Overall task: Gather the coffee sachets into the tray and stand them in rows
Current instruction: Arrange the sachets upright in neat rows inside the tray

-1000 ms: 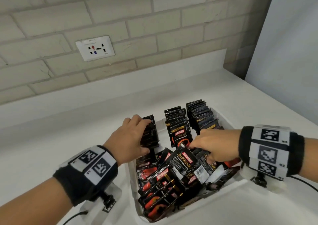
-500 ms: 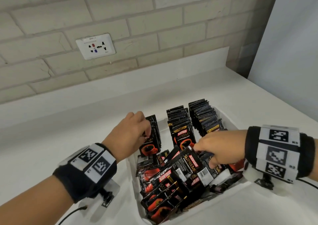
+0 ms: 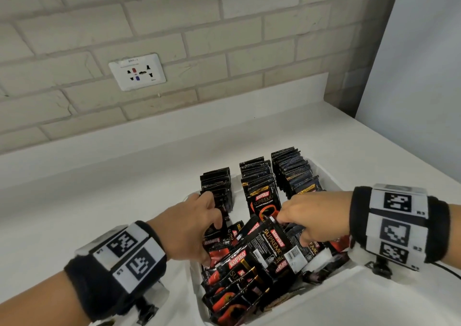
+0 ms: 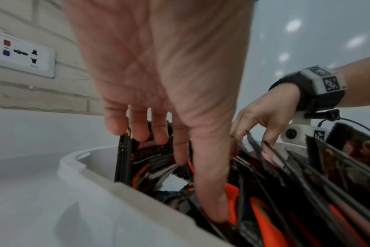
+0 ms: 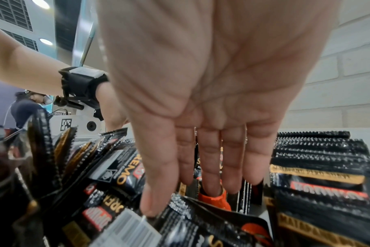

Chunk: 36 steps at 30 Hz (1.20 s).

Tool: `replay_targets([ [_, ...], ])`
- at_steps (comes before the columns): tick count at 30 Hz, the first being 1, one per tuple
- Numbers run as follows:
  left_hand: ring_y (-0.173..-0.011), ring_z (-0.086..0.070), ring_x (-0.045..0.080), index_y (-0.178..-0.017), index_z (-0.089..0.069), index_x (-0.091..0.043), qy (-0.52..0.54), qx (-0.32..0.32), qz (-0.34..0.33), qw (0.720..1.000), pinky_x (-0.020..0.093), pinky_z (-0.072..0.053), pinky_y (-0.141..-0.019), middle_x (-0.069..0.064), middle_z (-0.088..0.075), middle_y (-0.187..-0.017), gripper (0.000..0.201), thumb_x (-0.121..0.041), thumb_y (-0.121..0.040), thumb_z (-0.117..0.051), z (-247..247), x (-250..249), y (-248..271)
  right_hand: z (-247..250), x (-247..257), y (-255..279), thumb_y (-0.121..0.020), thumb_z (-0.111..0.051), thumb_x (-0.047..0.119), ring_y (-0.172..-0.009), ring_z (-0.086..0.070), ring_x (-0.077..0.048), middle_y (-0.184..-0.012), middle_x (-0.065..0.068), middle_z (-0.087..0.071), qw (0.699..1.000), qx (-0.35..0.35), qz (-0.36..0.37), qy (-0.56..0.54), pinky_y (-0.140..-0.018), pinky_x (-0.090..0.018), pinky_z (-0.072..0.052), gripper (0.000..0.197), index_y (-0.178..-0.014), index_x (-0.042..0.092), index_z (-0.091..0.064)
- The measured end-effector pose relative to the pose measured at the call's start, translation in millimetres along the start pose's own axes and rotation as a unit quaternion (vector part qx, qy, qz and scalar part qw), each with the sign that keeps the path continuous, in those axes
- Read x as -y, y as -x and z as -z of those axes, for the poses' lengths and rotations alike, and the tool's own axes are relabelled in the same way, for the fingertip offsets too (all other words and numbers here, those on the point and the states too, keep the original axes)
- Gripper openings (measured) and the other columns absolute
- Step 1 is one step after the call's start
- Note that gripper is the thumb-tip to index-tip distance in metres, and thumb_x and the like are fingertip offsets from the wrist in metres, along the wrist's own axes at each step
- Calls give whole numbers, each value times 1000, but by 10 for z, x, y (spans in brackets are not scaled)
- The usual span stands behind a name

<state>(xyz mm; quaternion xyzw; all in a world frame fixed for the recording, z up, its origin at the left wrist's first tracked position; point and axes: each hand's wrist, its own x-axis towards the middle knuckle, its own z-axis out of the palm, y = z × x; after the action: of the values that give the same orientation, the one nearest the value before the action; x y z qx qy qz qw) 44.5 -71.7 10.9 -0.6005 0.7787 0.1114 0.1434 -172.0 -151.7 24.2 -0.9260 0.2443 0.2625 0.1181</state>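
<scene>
Change: both hands have drawn back a little toward the near part of the tray since a second ago; the left row of sachets, then half covered by the left hand, now shows its top clearly.
Left hand (image 3: 192, 228): reaches down into the white tray (image 3: 197, 285) at its left side. Its fingers (image 4: 137, 128) lie fairly straight against the front of the left standing row (image 3: 216, 188), and its thumb is pushed down into the loose sachets below. The left wrist view shows no closed pinch, so the hand reads as spread, pressing rather than gripping.
Right hand (image 3: 316, 216): palm down over the middle of the tray, fingers (image 5: 211, 167) extended together and pointing down in front of the middle row (image 3: 259, 193). The thumb touches the serrated edge of a tilted Kopiko Supremo sachet (image 3: 272, 240). Whether that sachet is actually pinched cannot be told.
Coffee sachets: three upright rows stand at the far end of the tray, the right row (image 3: 293, 173) being the longest. A loose heap (image 3: 239, 283) of black and red sachets fills the near end, lying tilted and overlapping.
Tray: sits on a white counter (image 3: 99, 201).
Surroundings: brick wall with a wall socket (image 3: 137, 71) behind the counter.
</scene>
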Motion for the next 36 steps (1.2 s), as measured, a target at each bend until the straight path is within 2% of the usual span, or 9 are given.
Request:
replay_targets([
  [4,-98,-27,7,-121,-41,-31,-19,-13,9,1000,9,-23,-58,-11,-27,-115,61,-46,-72,-73,31,43,-1,-14,-1,16,-88,-60,23,-110,-48,-17,-121,-2,-51,1000,-3,0,4,-95,-33,-43,43,-127,14,-46],
  [10,-93,-23,10,-126,-41,-27,-83,-47,12,995,14,-24,-62,-3,-31,-125,66,-44,-71,-73,-48,22,-6,-72,-26,14,-88,-60,24,-107,-50,-18,-116,-3,-52,1000,8,-2,0,-89,-30,-43,43,-127,13,-46],
  [12,-86,-28,10,-112,-54,-26,-119,-47,-3,992,19,-30,-64,-1,-44,-113,77,-57,-47,-82,-54,24,-10,-83,-32,13,-88,-60,25,-107,-49,-19,-115,-4,-52,1000,10,-3,1,-87,-30,-42,41,-125,13,-46],
  [14,-72,-30,7,-85,-63,-26,-132,-42,-8,990,17,-31,-50,-5,-54,-86,89,-71,-9,-76,-37,32,-2,-88,-38,7,-88,-60,25,-107,-50,-19,-115,-3,-52,1000,11,-5,-3,-88,-32,-44,43,-126,14,-46],
  [15,-69,-29,7,-81,-63,-26,-139,-60,-16,988,17,-30,-47,-5,-54,-82,91,-73,-2,-73,-40,24,-19,-91,-38,7,-88,-60,25,-107,-50,-18,-115,-3,-52,1000,10,-5,-5,-89,-32,-44,44,-128,15,-45],
  [19,-87,-30,13,-115,-51,-20,-148,-23,10,989,24,-30,-69,0,-45,-114,84,-57,-46,-81,-36,-92,-43,-95,-43,7,-88,-60,25,-109,-48,-17,-118,-2,-51,1000,12,-8,-11,-90,-30,-43,47,-131,17,-43],
  [23,-58,-47,12,-74,-63,-21,-169,-28,-3,985,21,-24,-48,-3,-56,-75,64,-38,-16,-85,-91,-65,-19,-53,-55,3,-90,-58,24,-122,-42,-15,-132,2,-45,1000,-14,-14,-23,-101,-30,-37,52,-138,23,-37],
  [27,-53,-47,15,-69,-61,-18,-179,-39,-35,982,24,-35,-40,-1,-54,-70,57,-40,-21,-83,-147,-66,-48,-2,-69,-3,-90,-57,25,-127,-38,-13,-138,4,-42,999,-34,-11,-28,-105,-30,-33,56,-140,26,-34],
  [36,-55,-49,9,-63,-65,-25,-166,-35,-43,984,18,-26,-44,-6,-58,-72,42,-44,-33,-89,-100,28,-44,-50,-82,-17,-89,-58,27,-124,-41,-13,-135,4,-45,1000,-14,-9,-24,-105,-32,-35,55,-139,26,-35],
])
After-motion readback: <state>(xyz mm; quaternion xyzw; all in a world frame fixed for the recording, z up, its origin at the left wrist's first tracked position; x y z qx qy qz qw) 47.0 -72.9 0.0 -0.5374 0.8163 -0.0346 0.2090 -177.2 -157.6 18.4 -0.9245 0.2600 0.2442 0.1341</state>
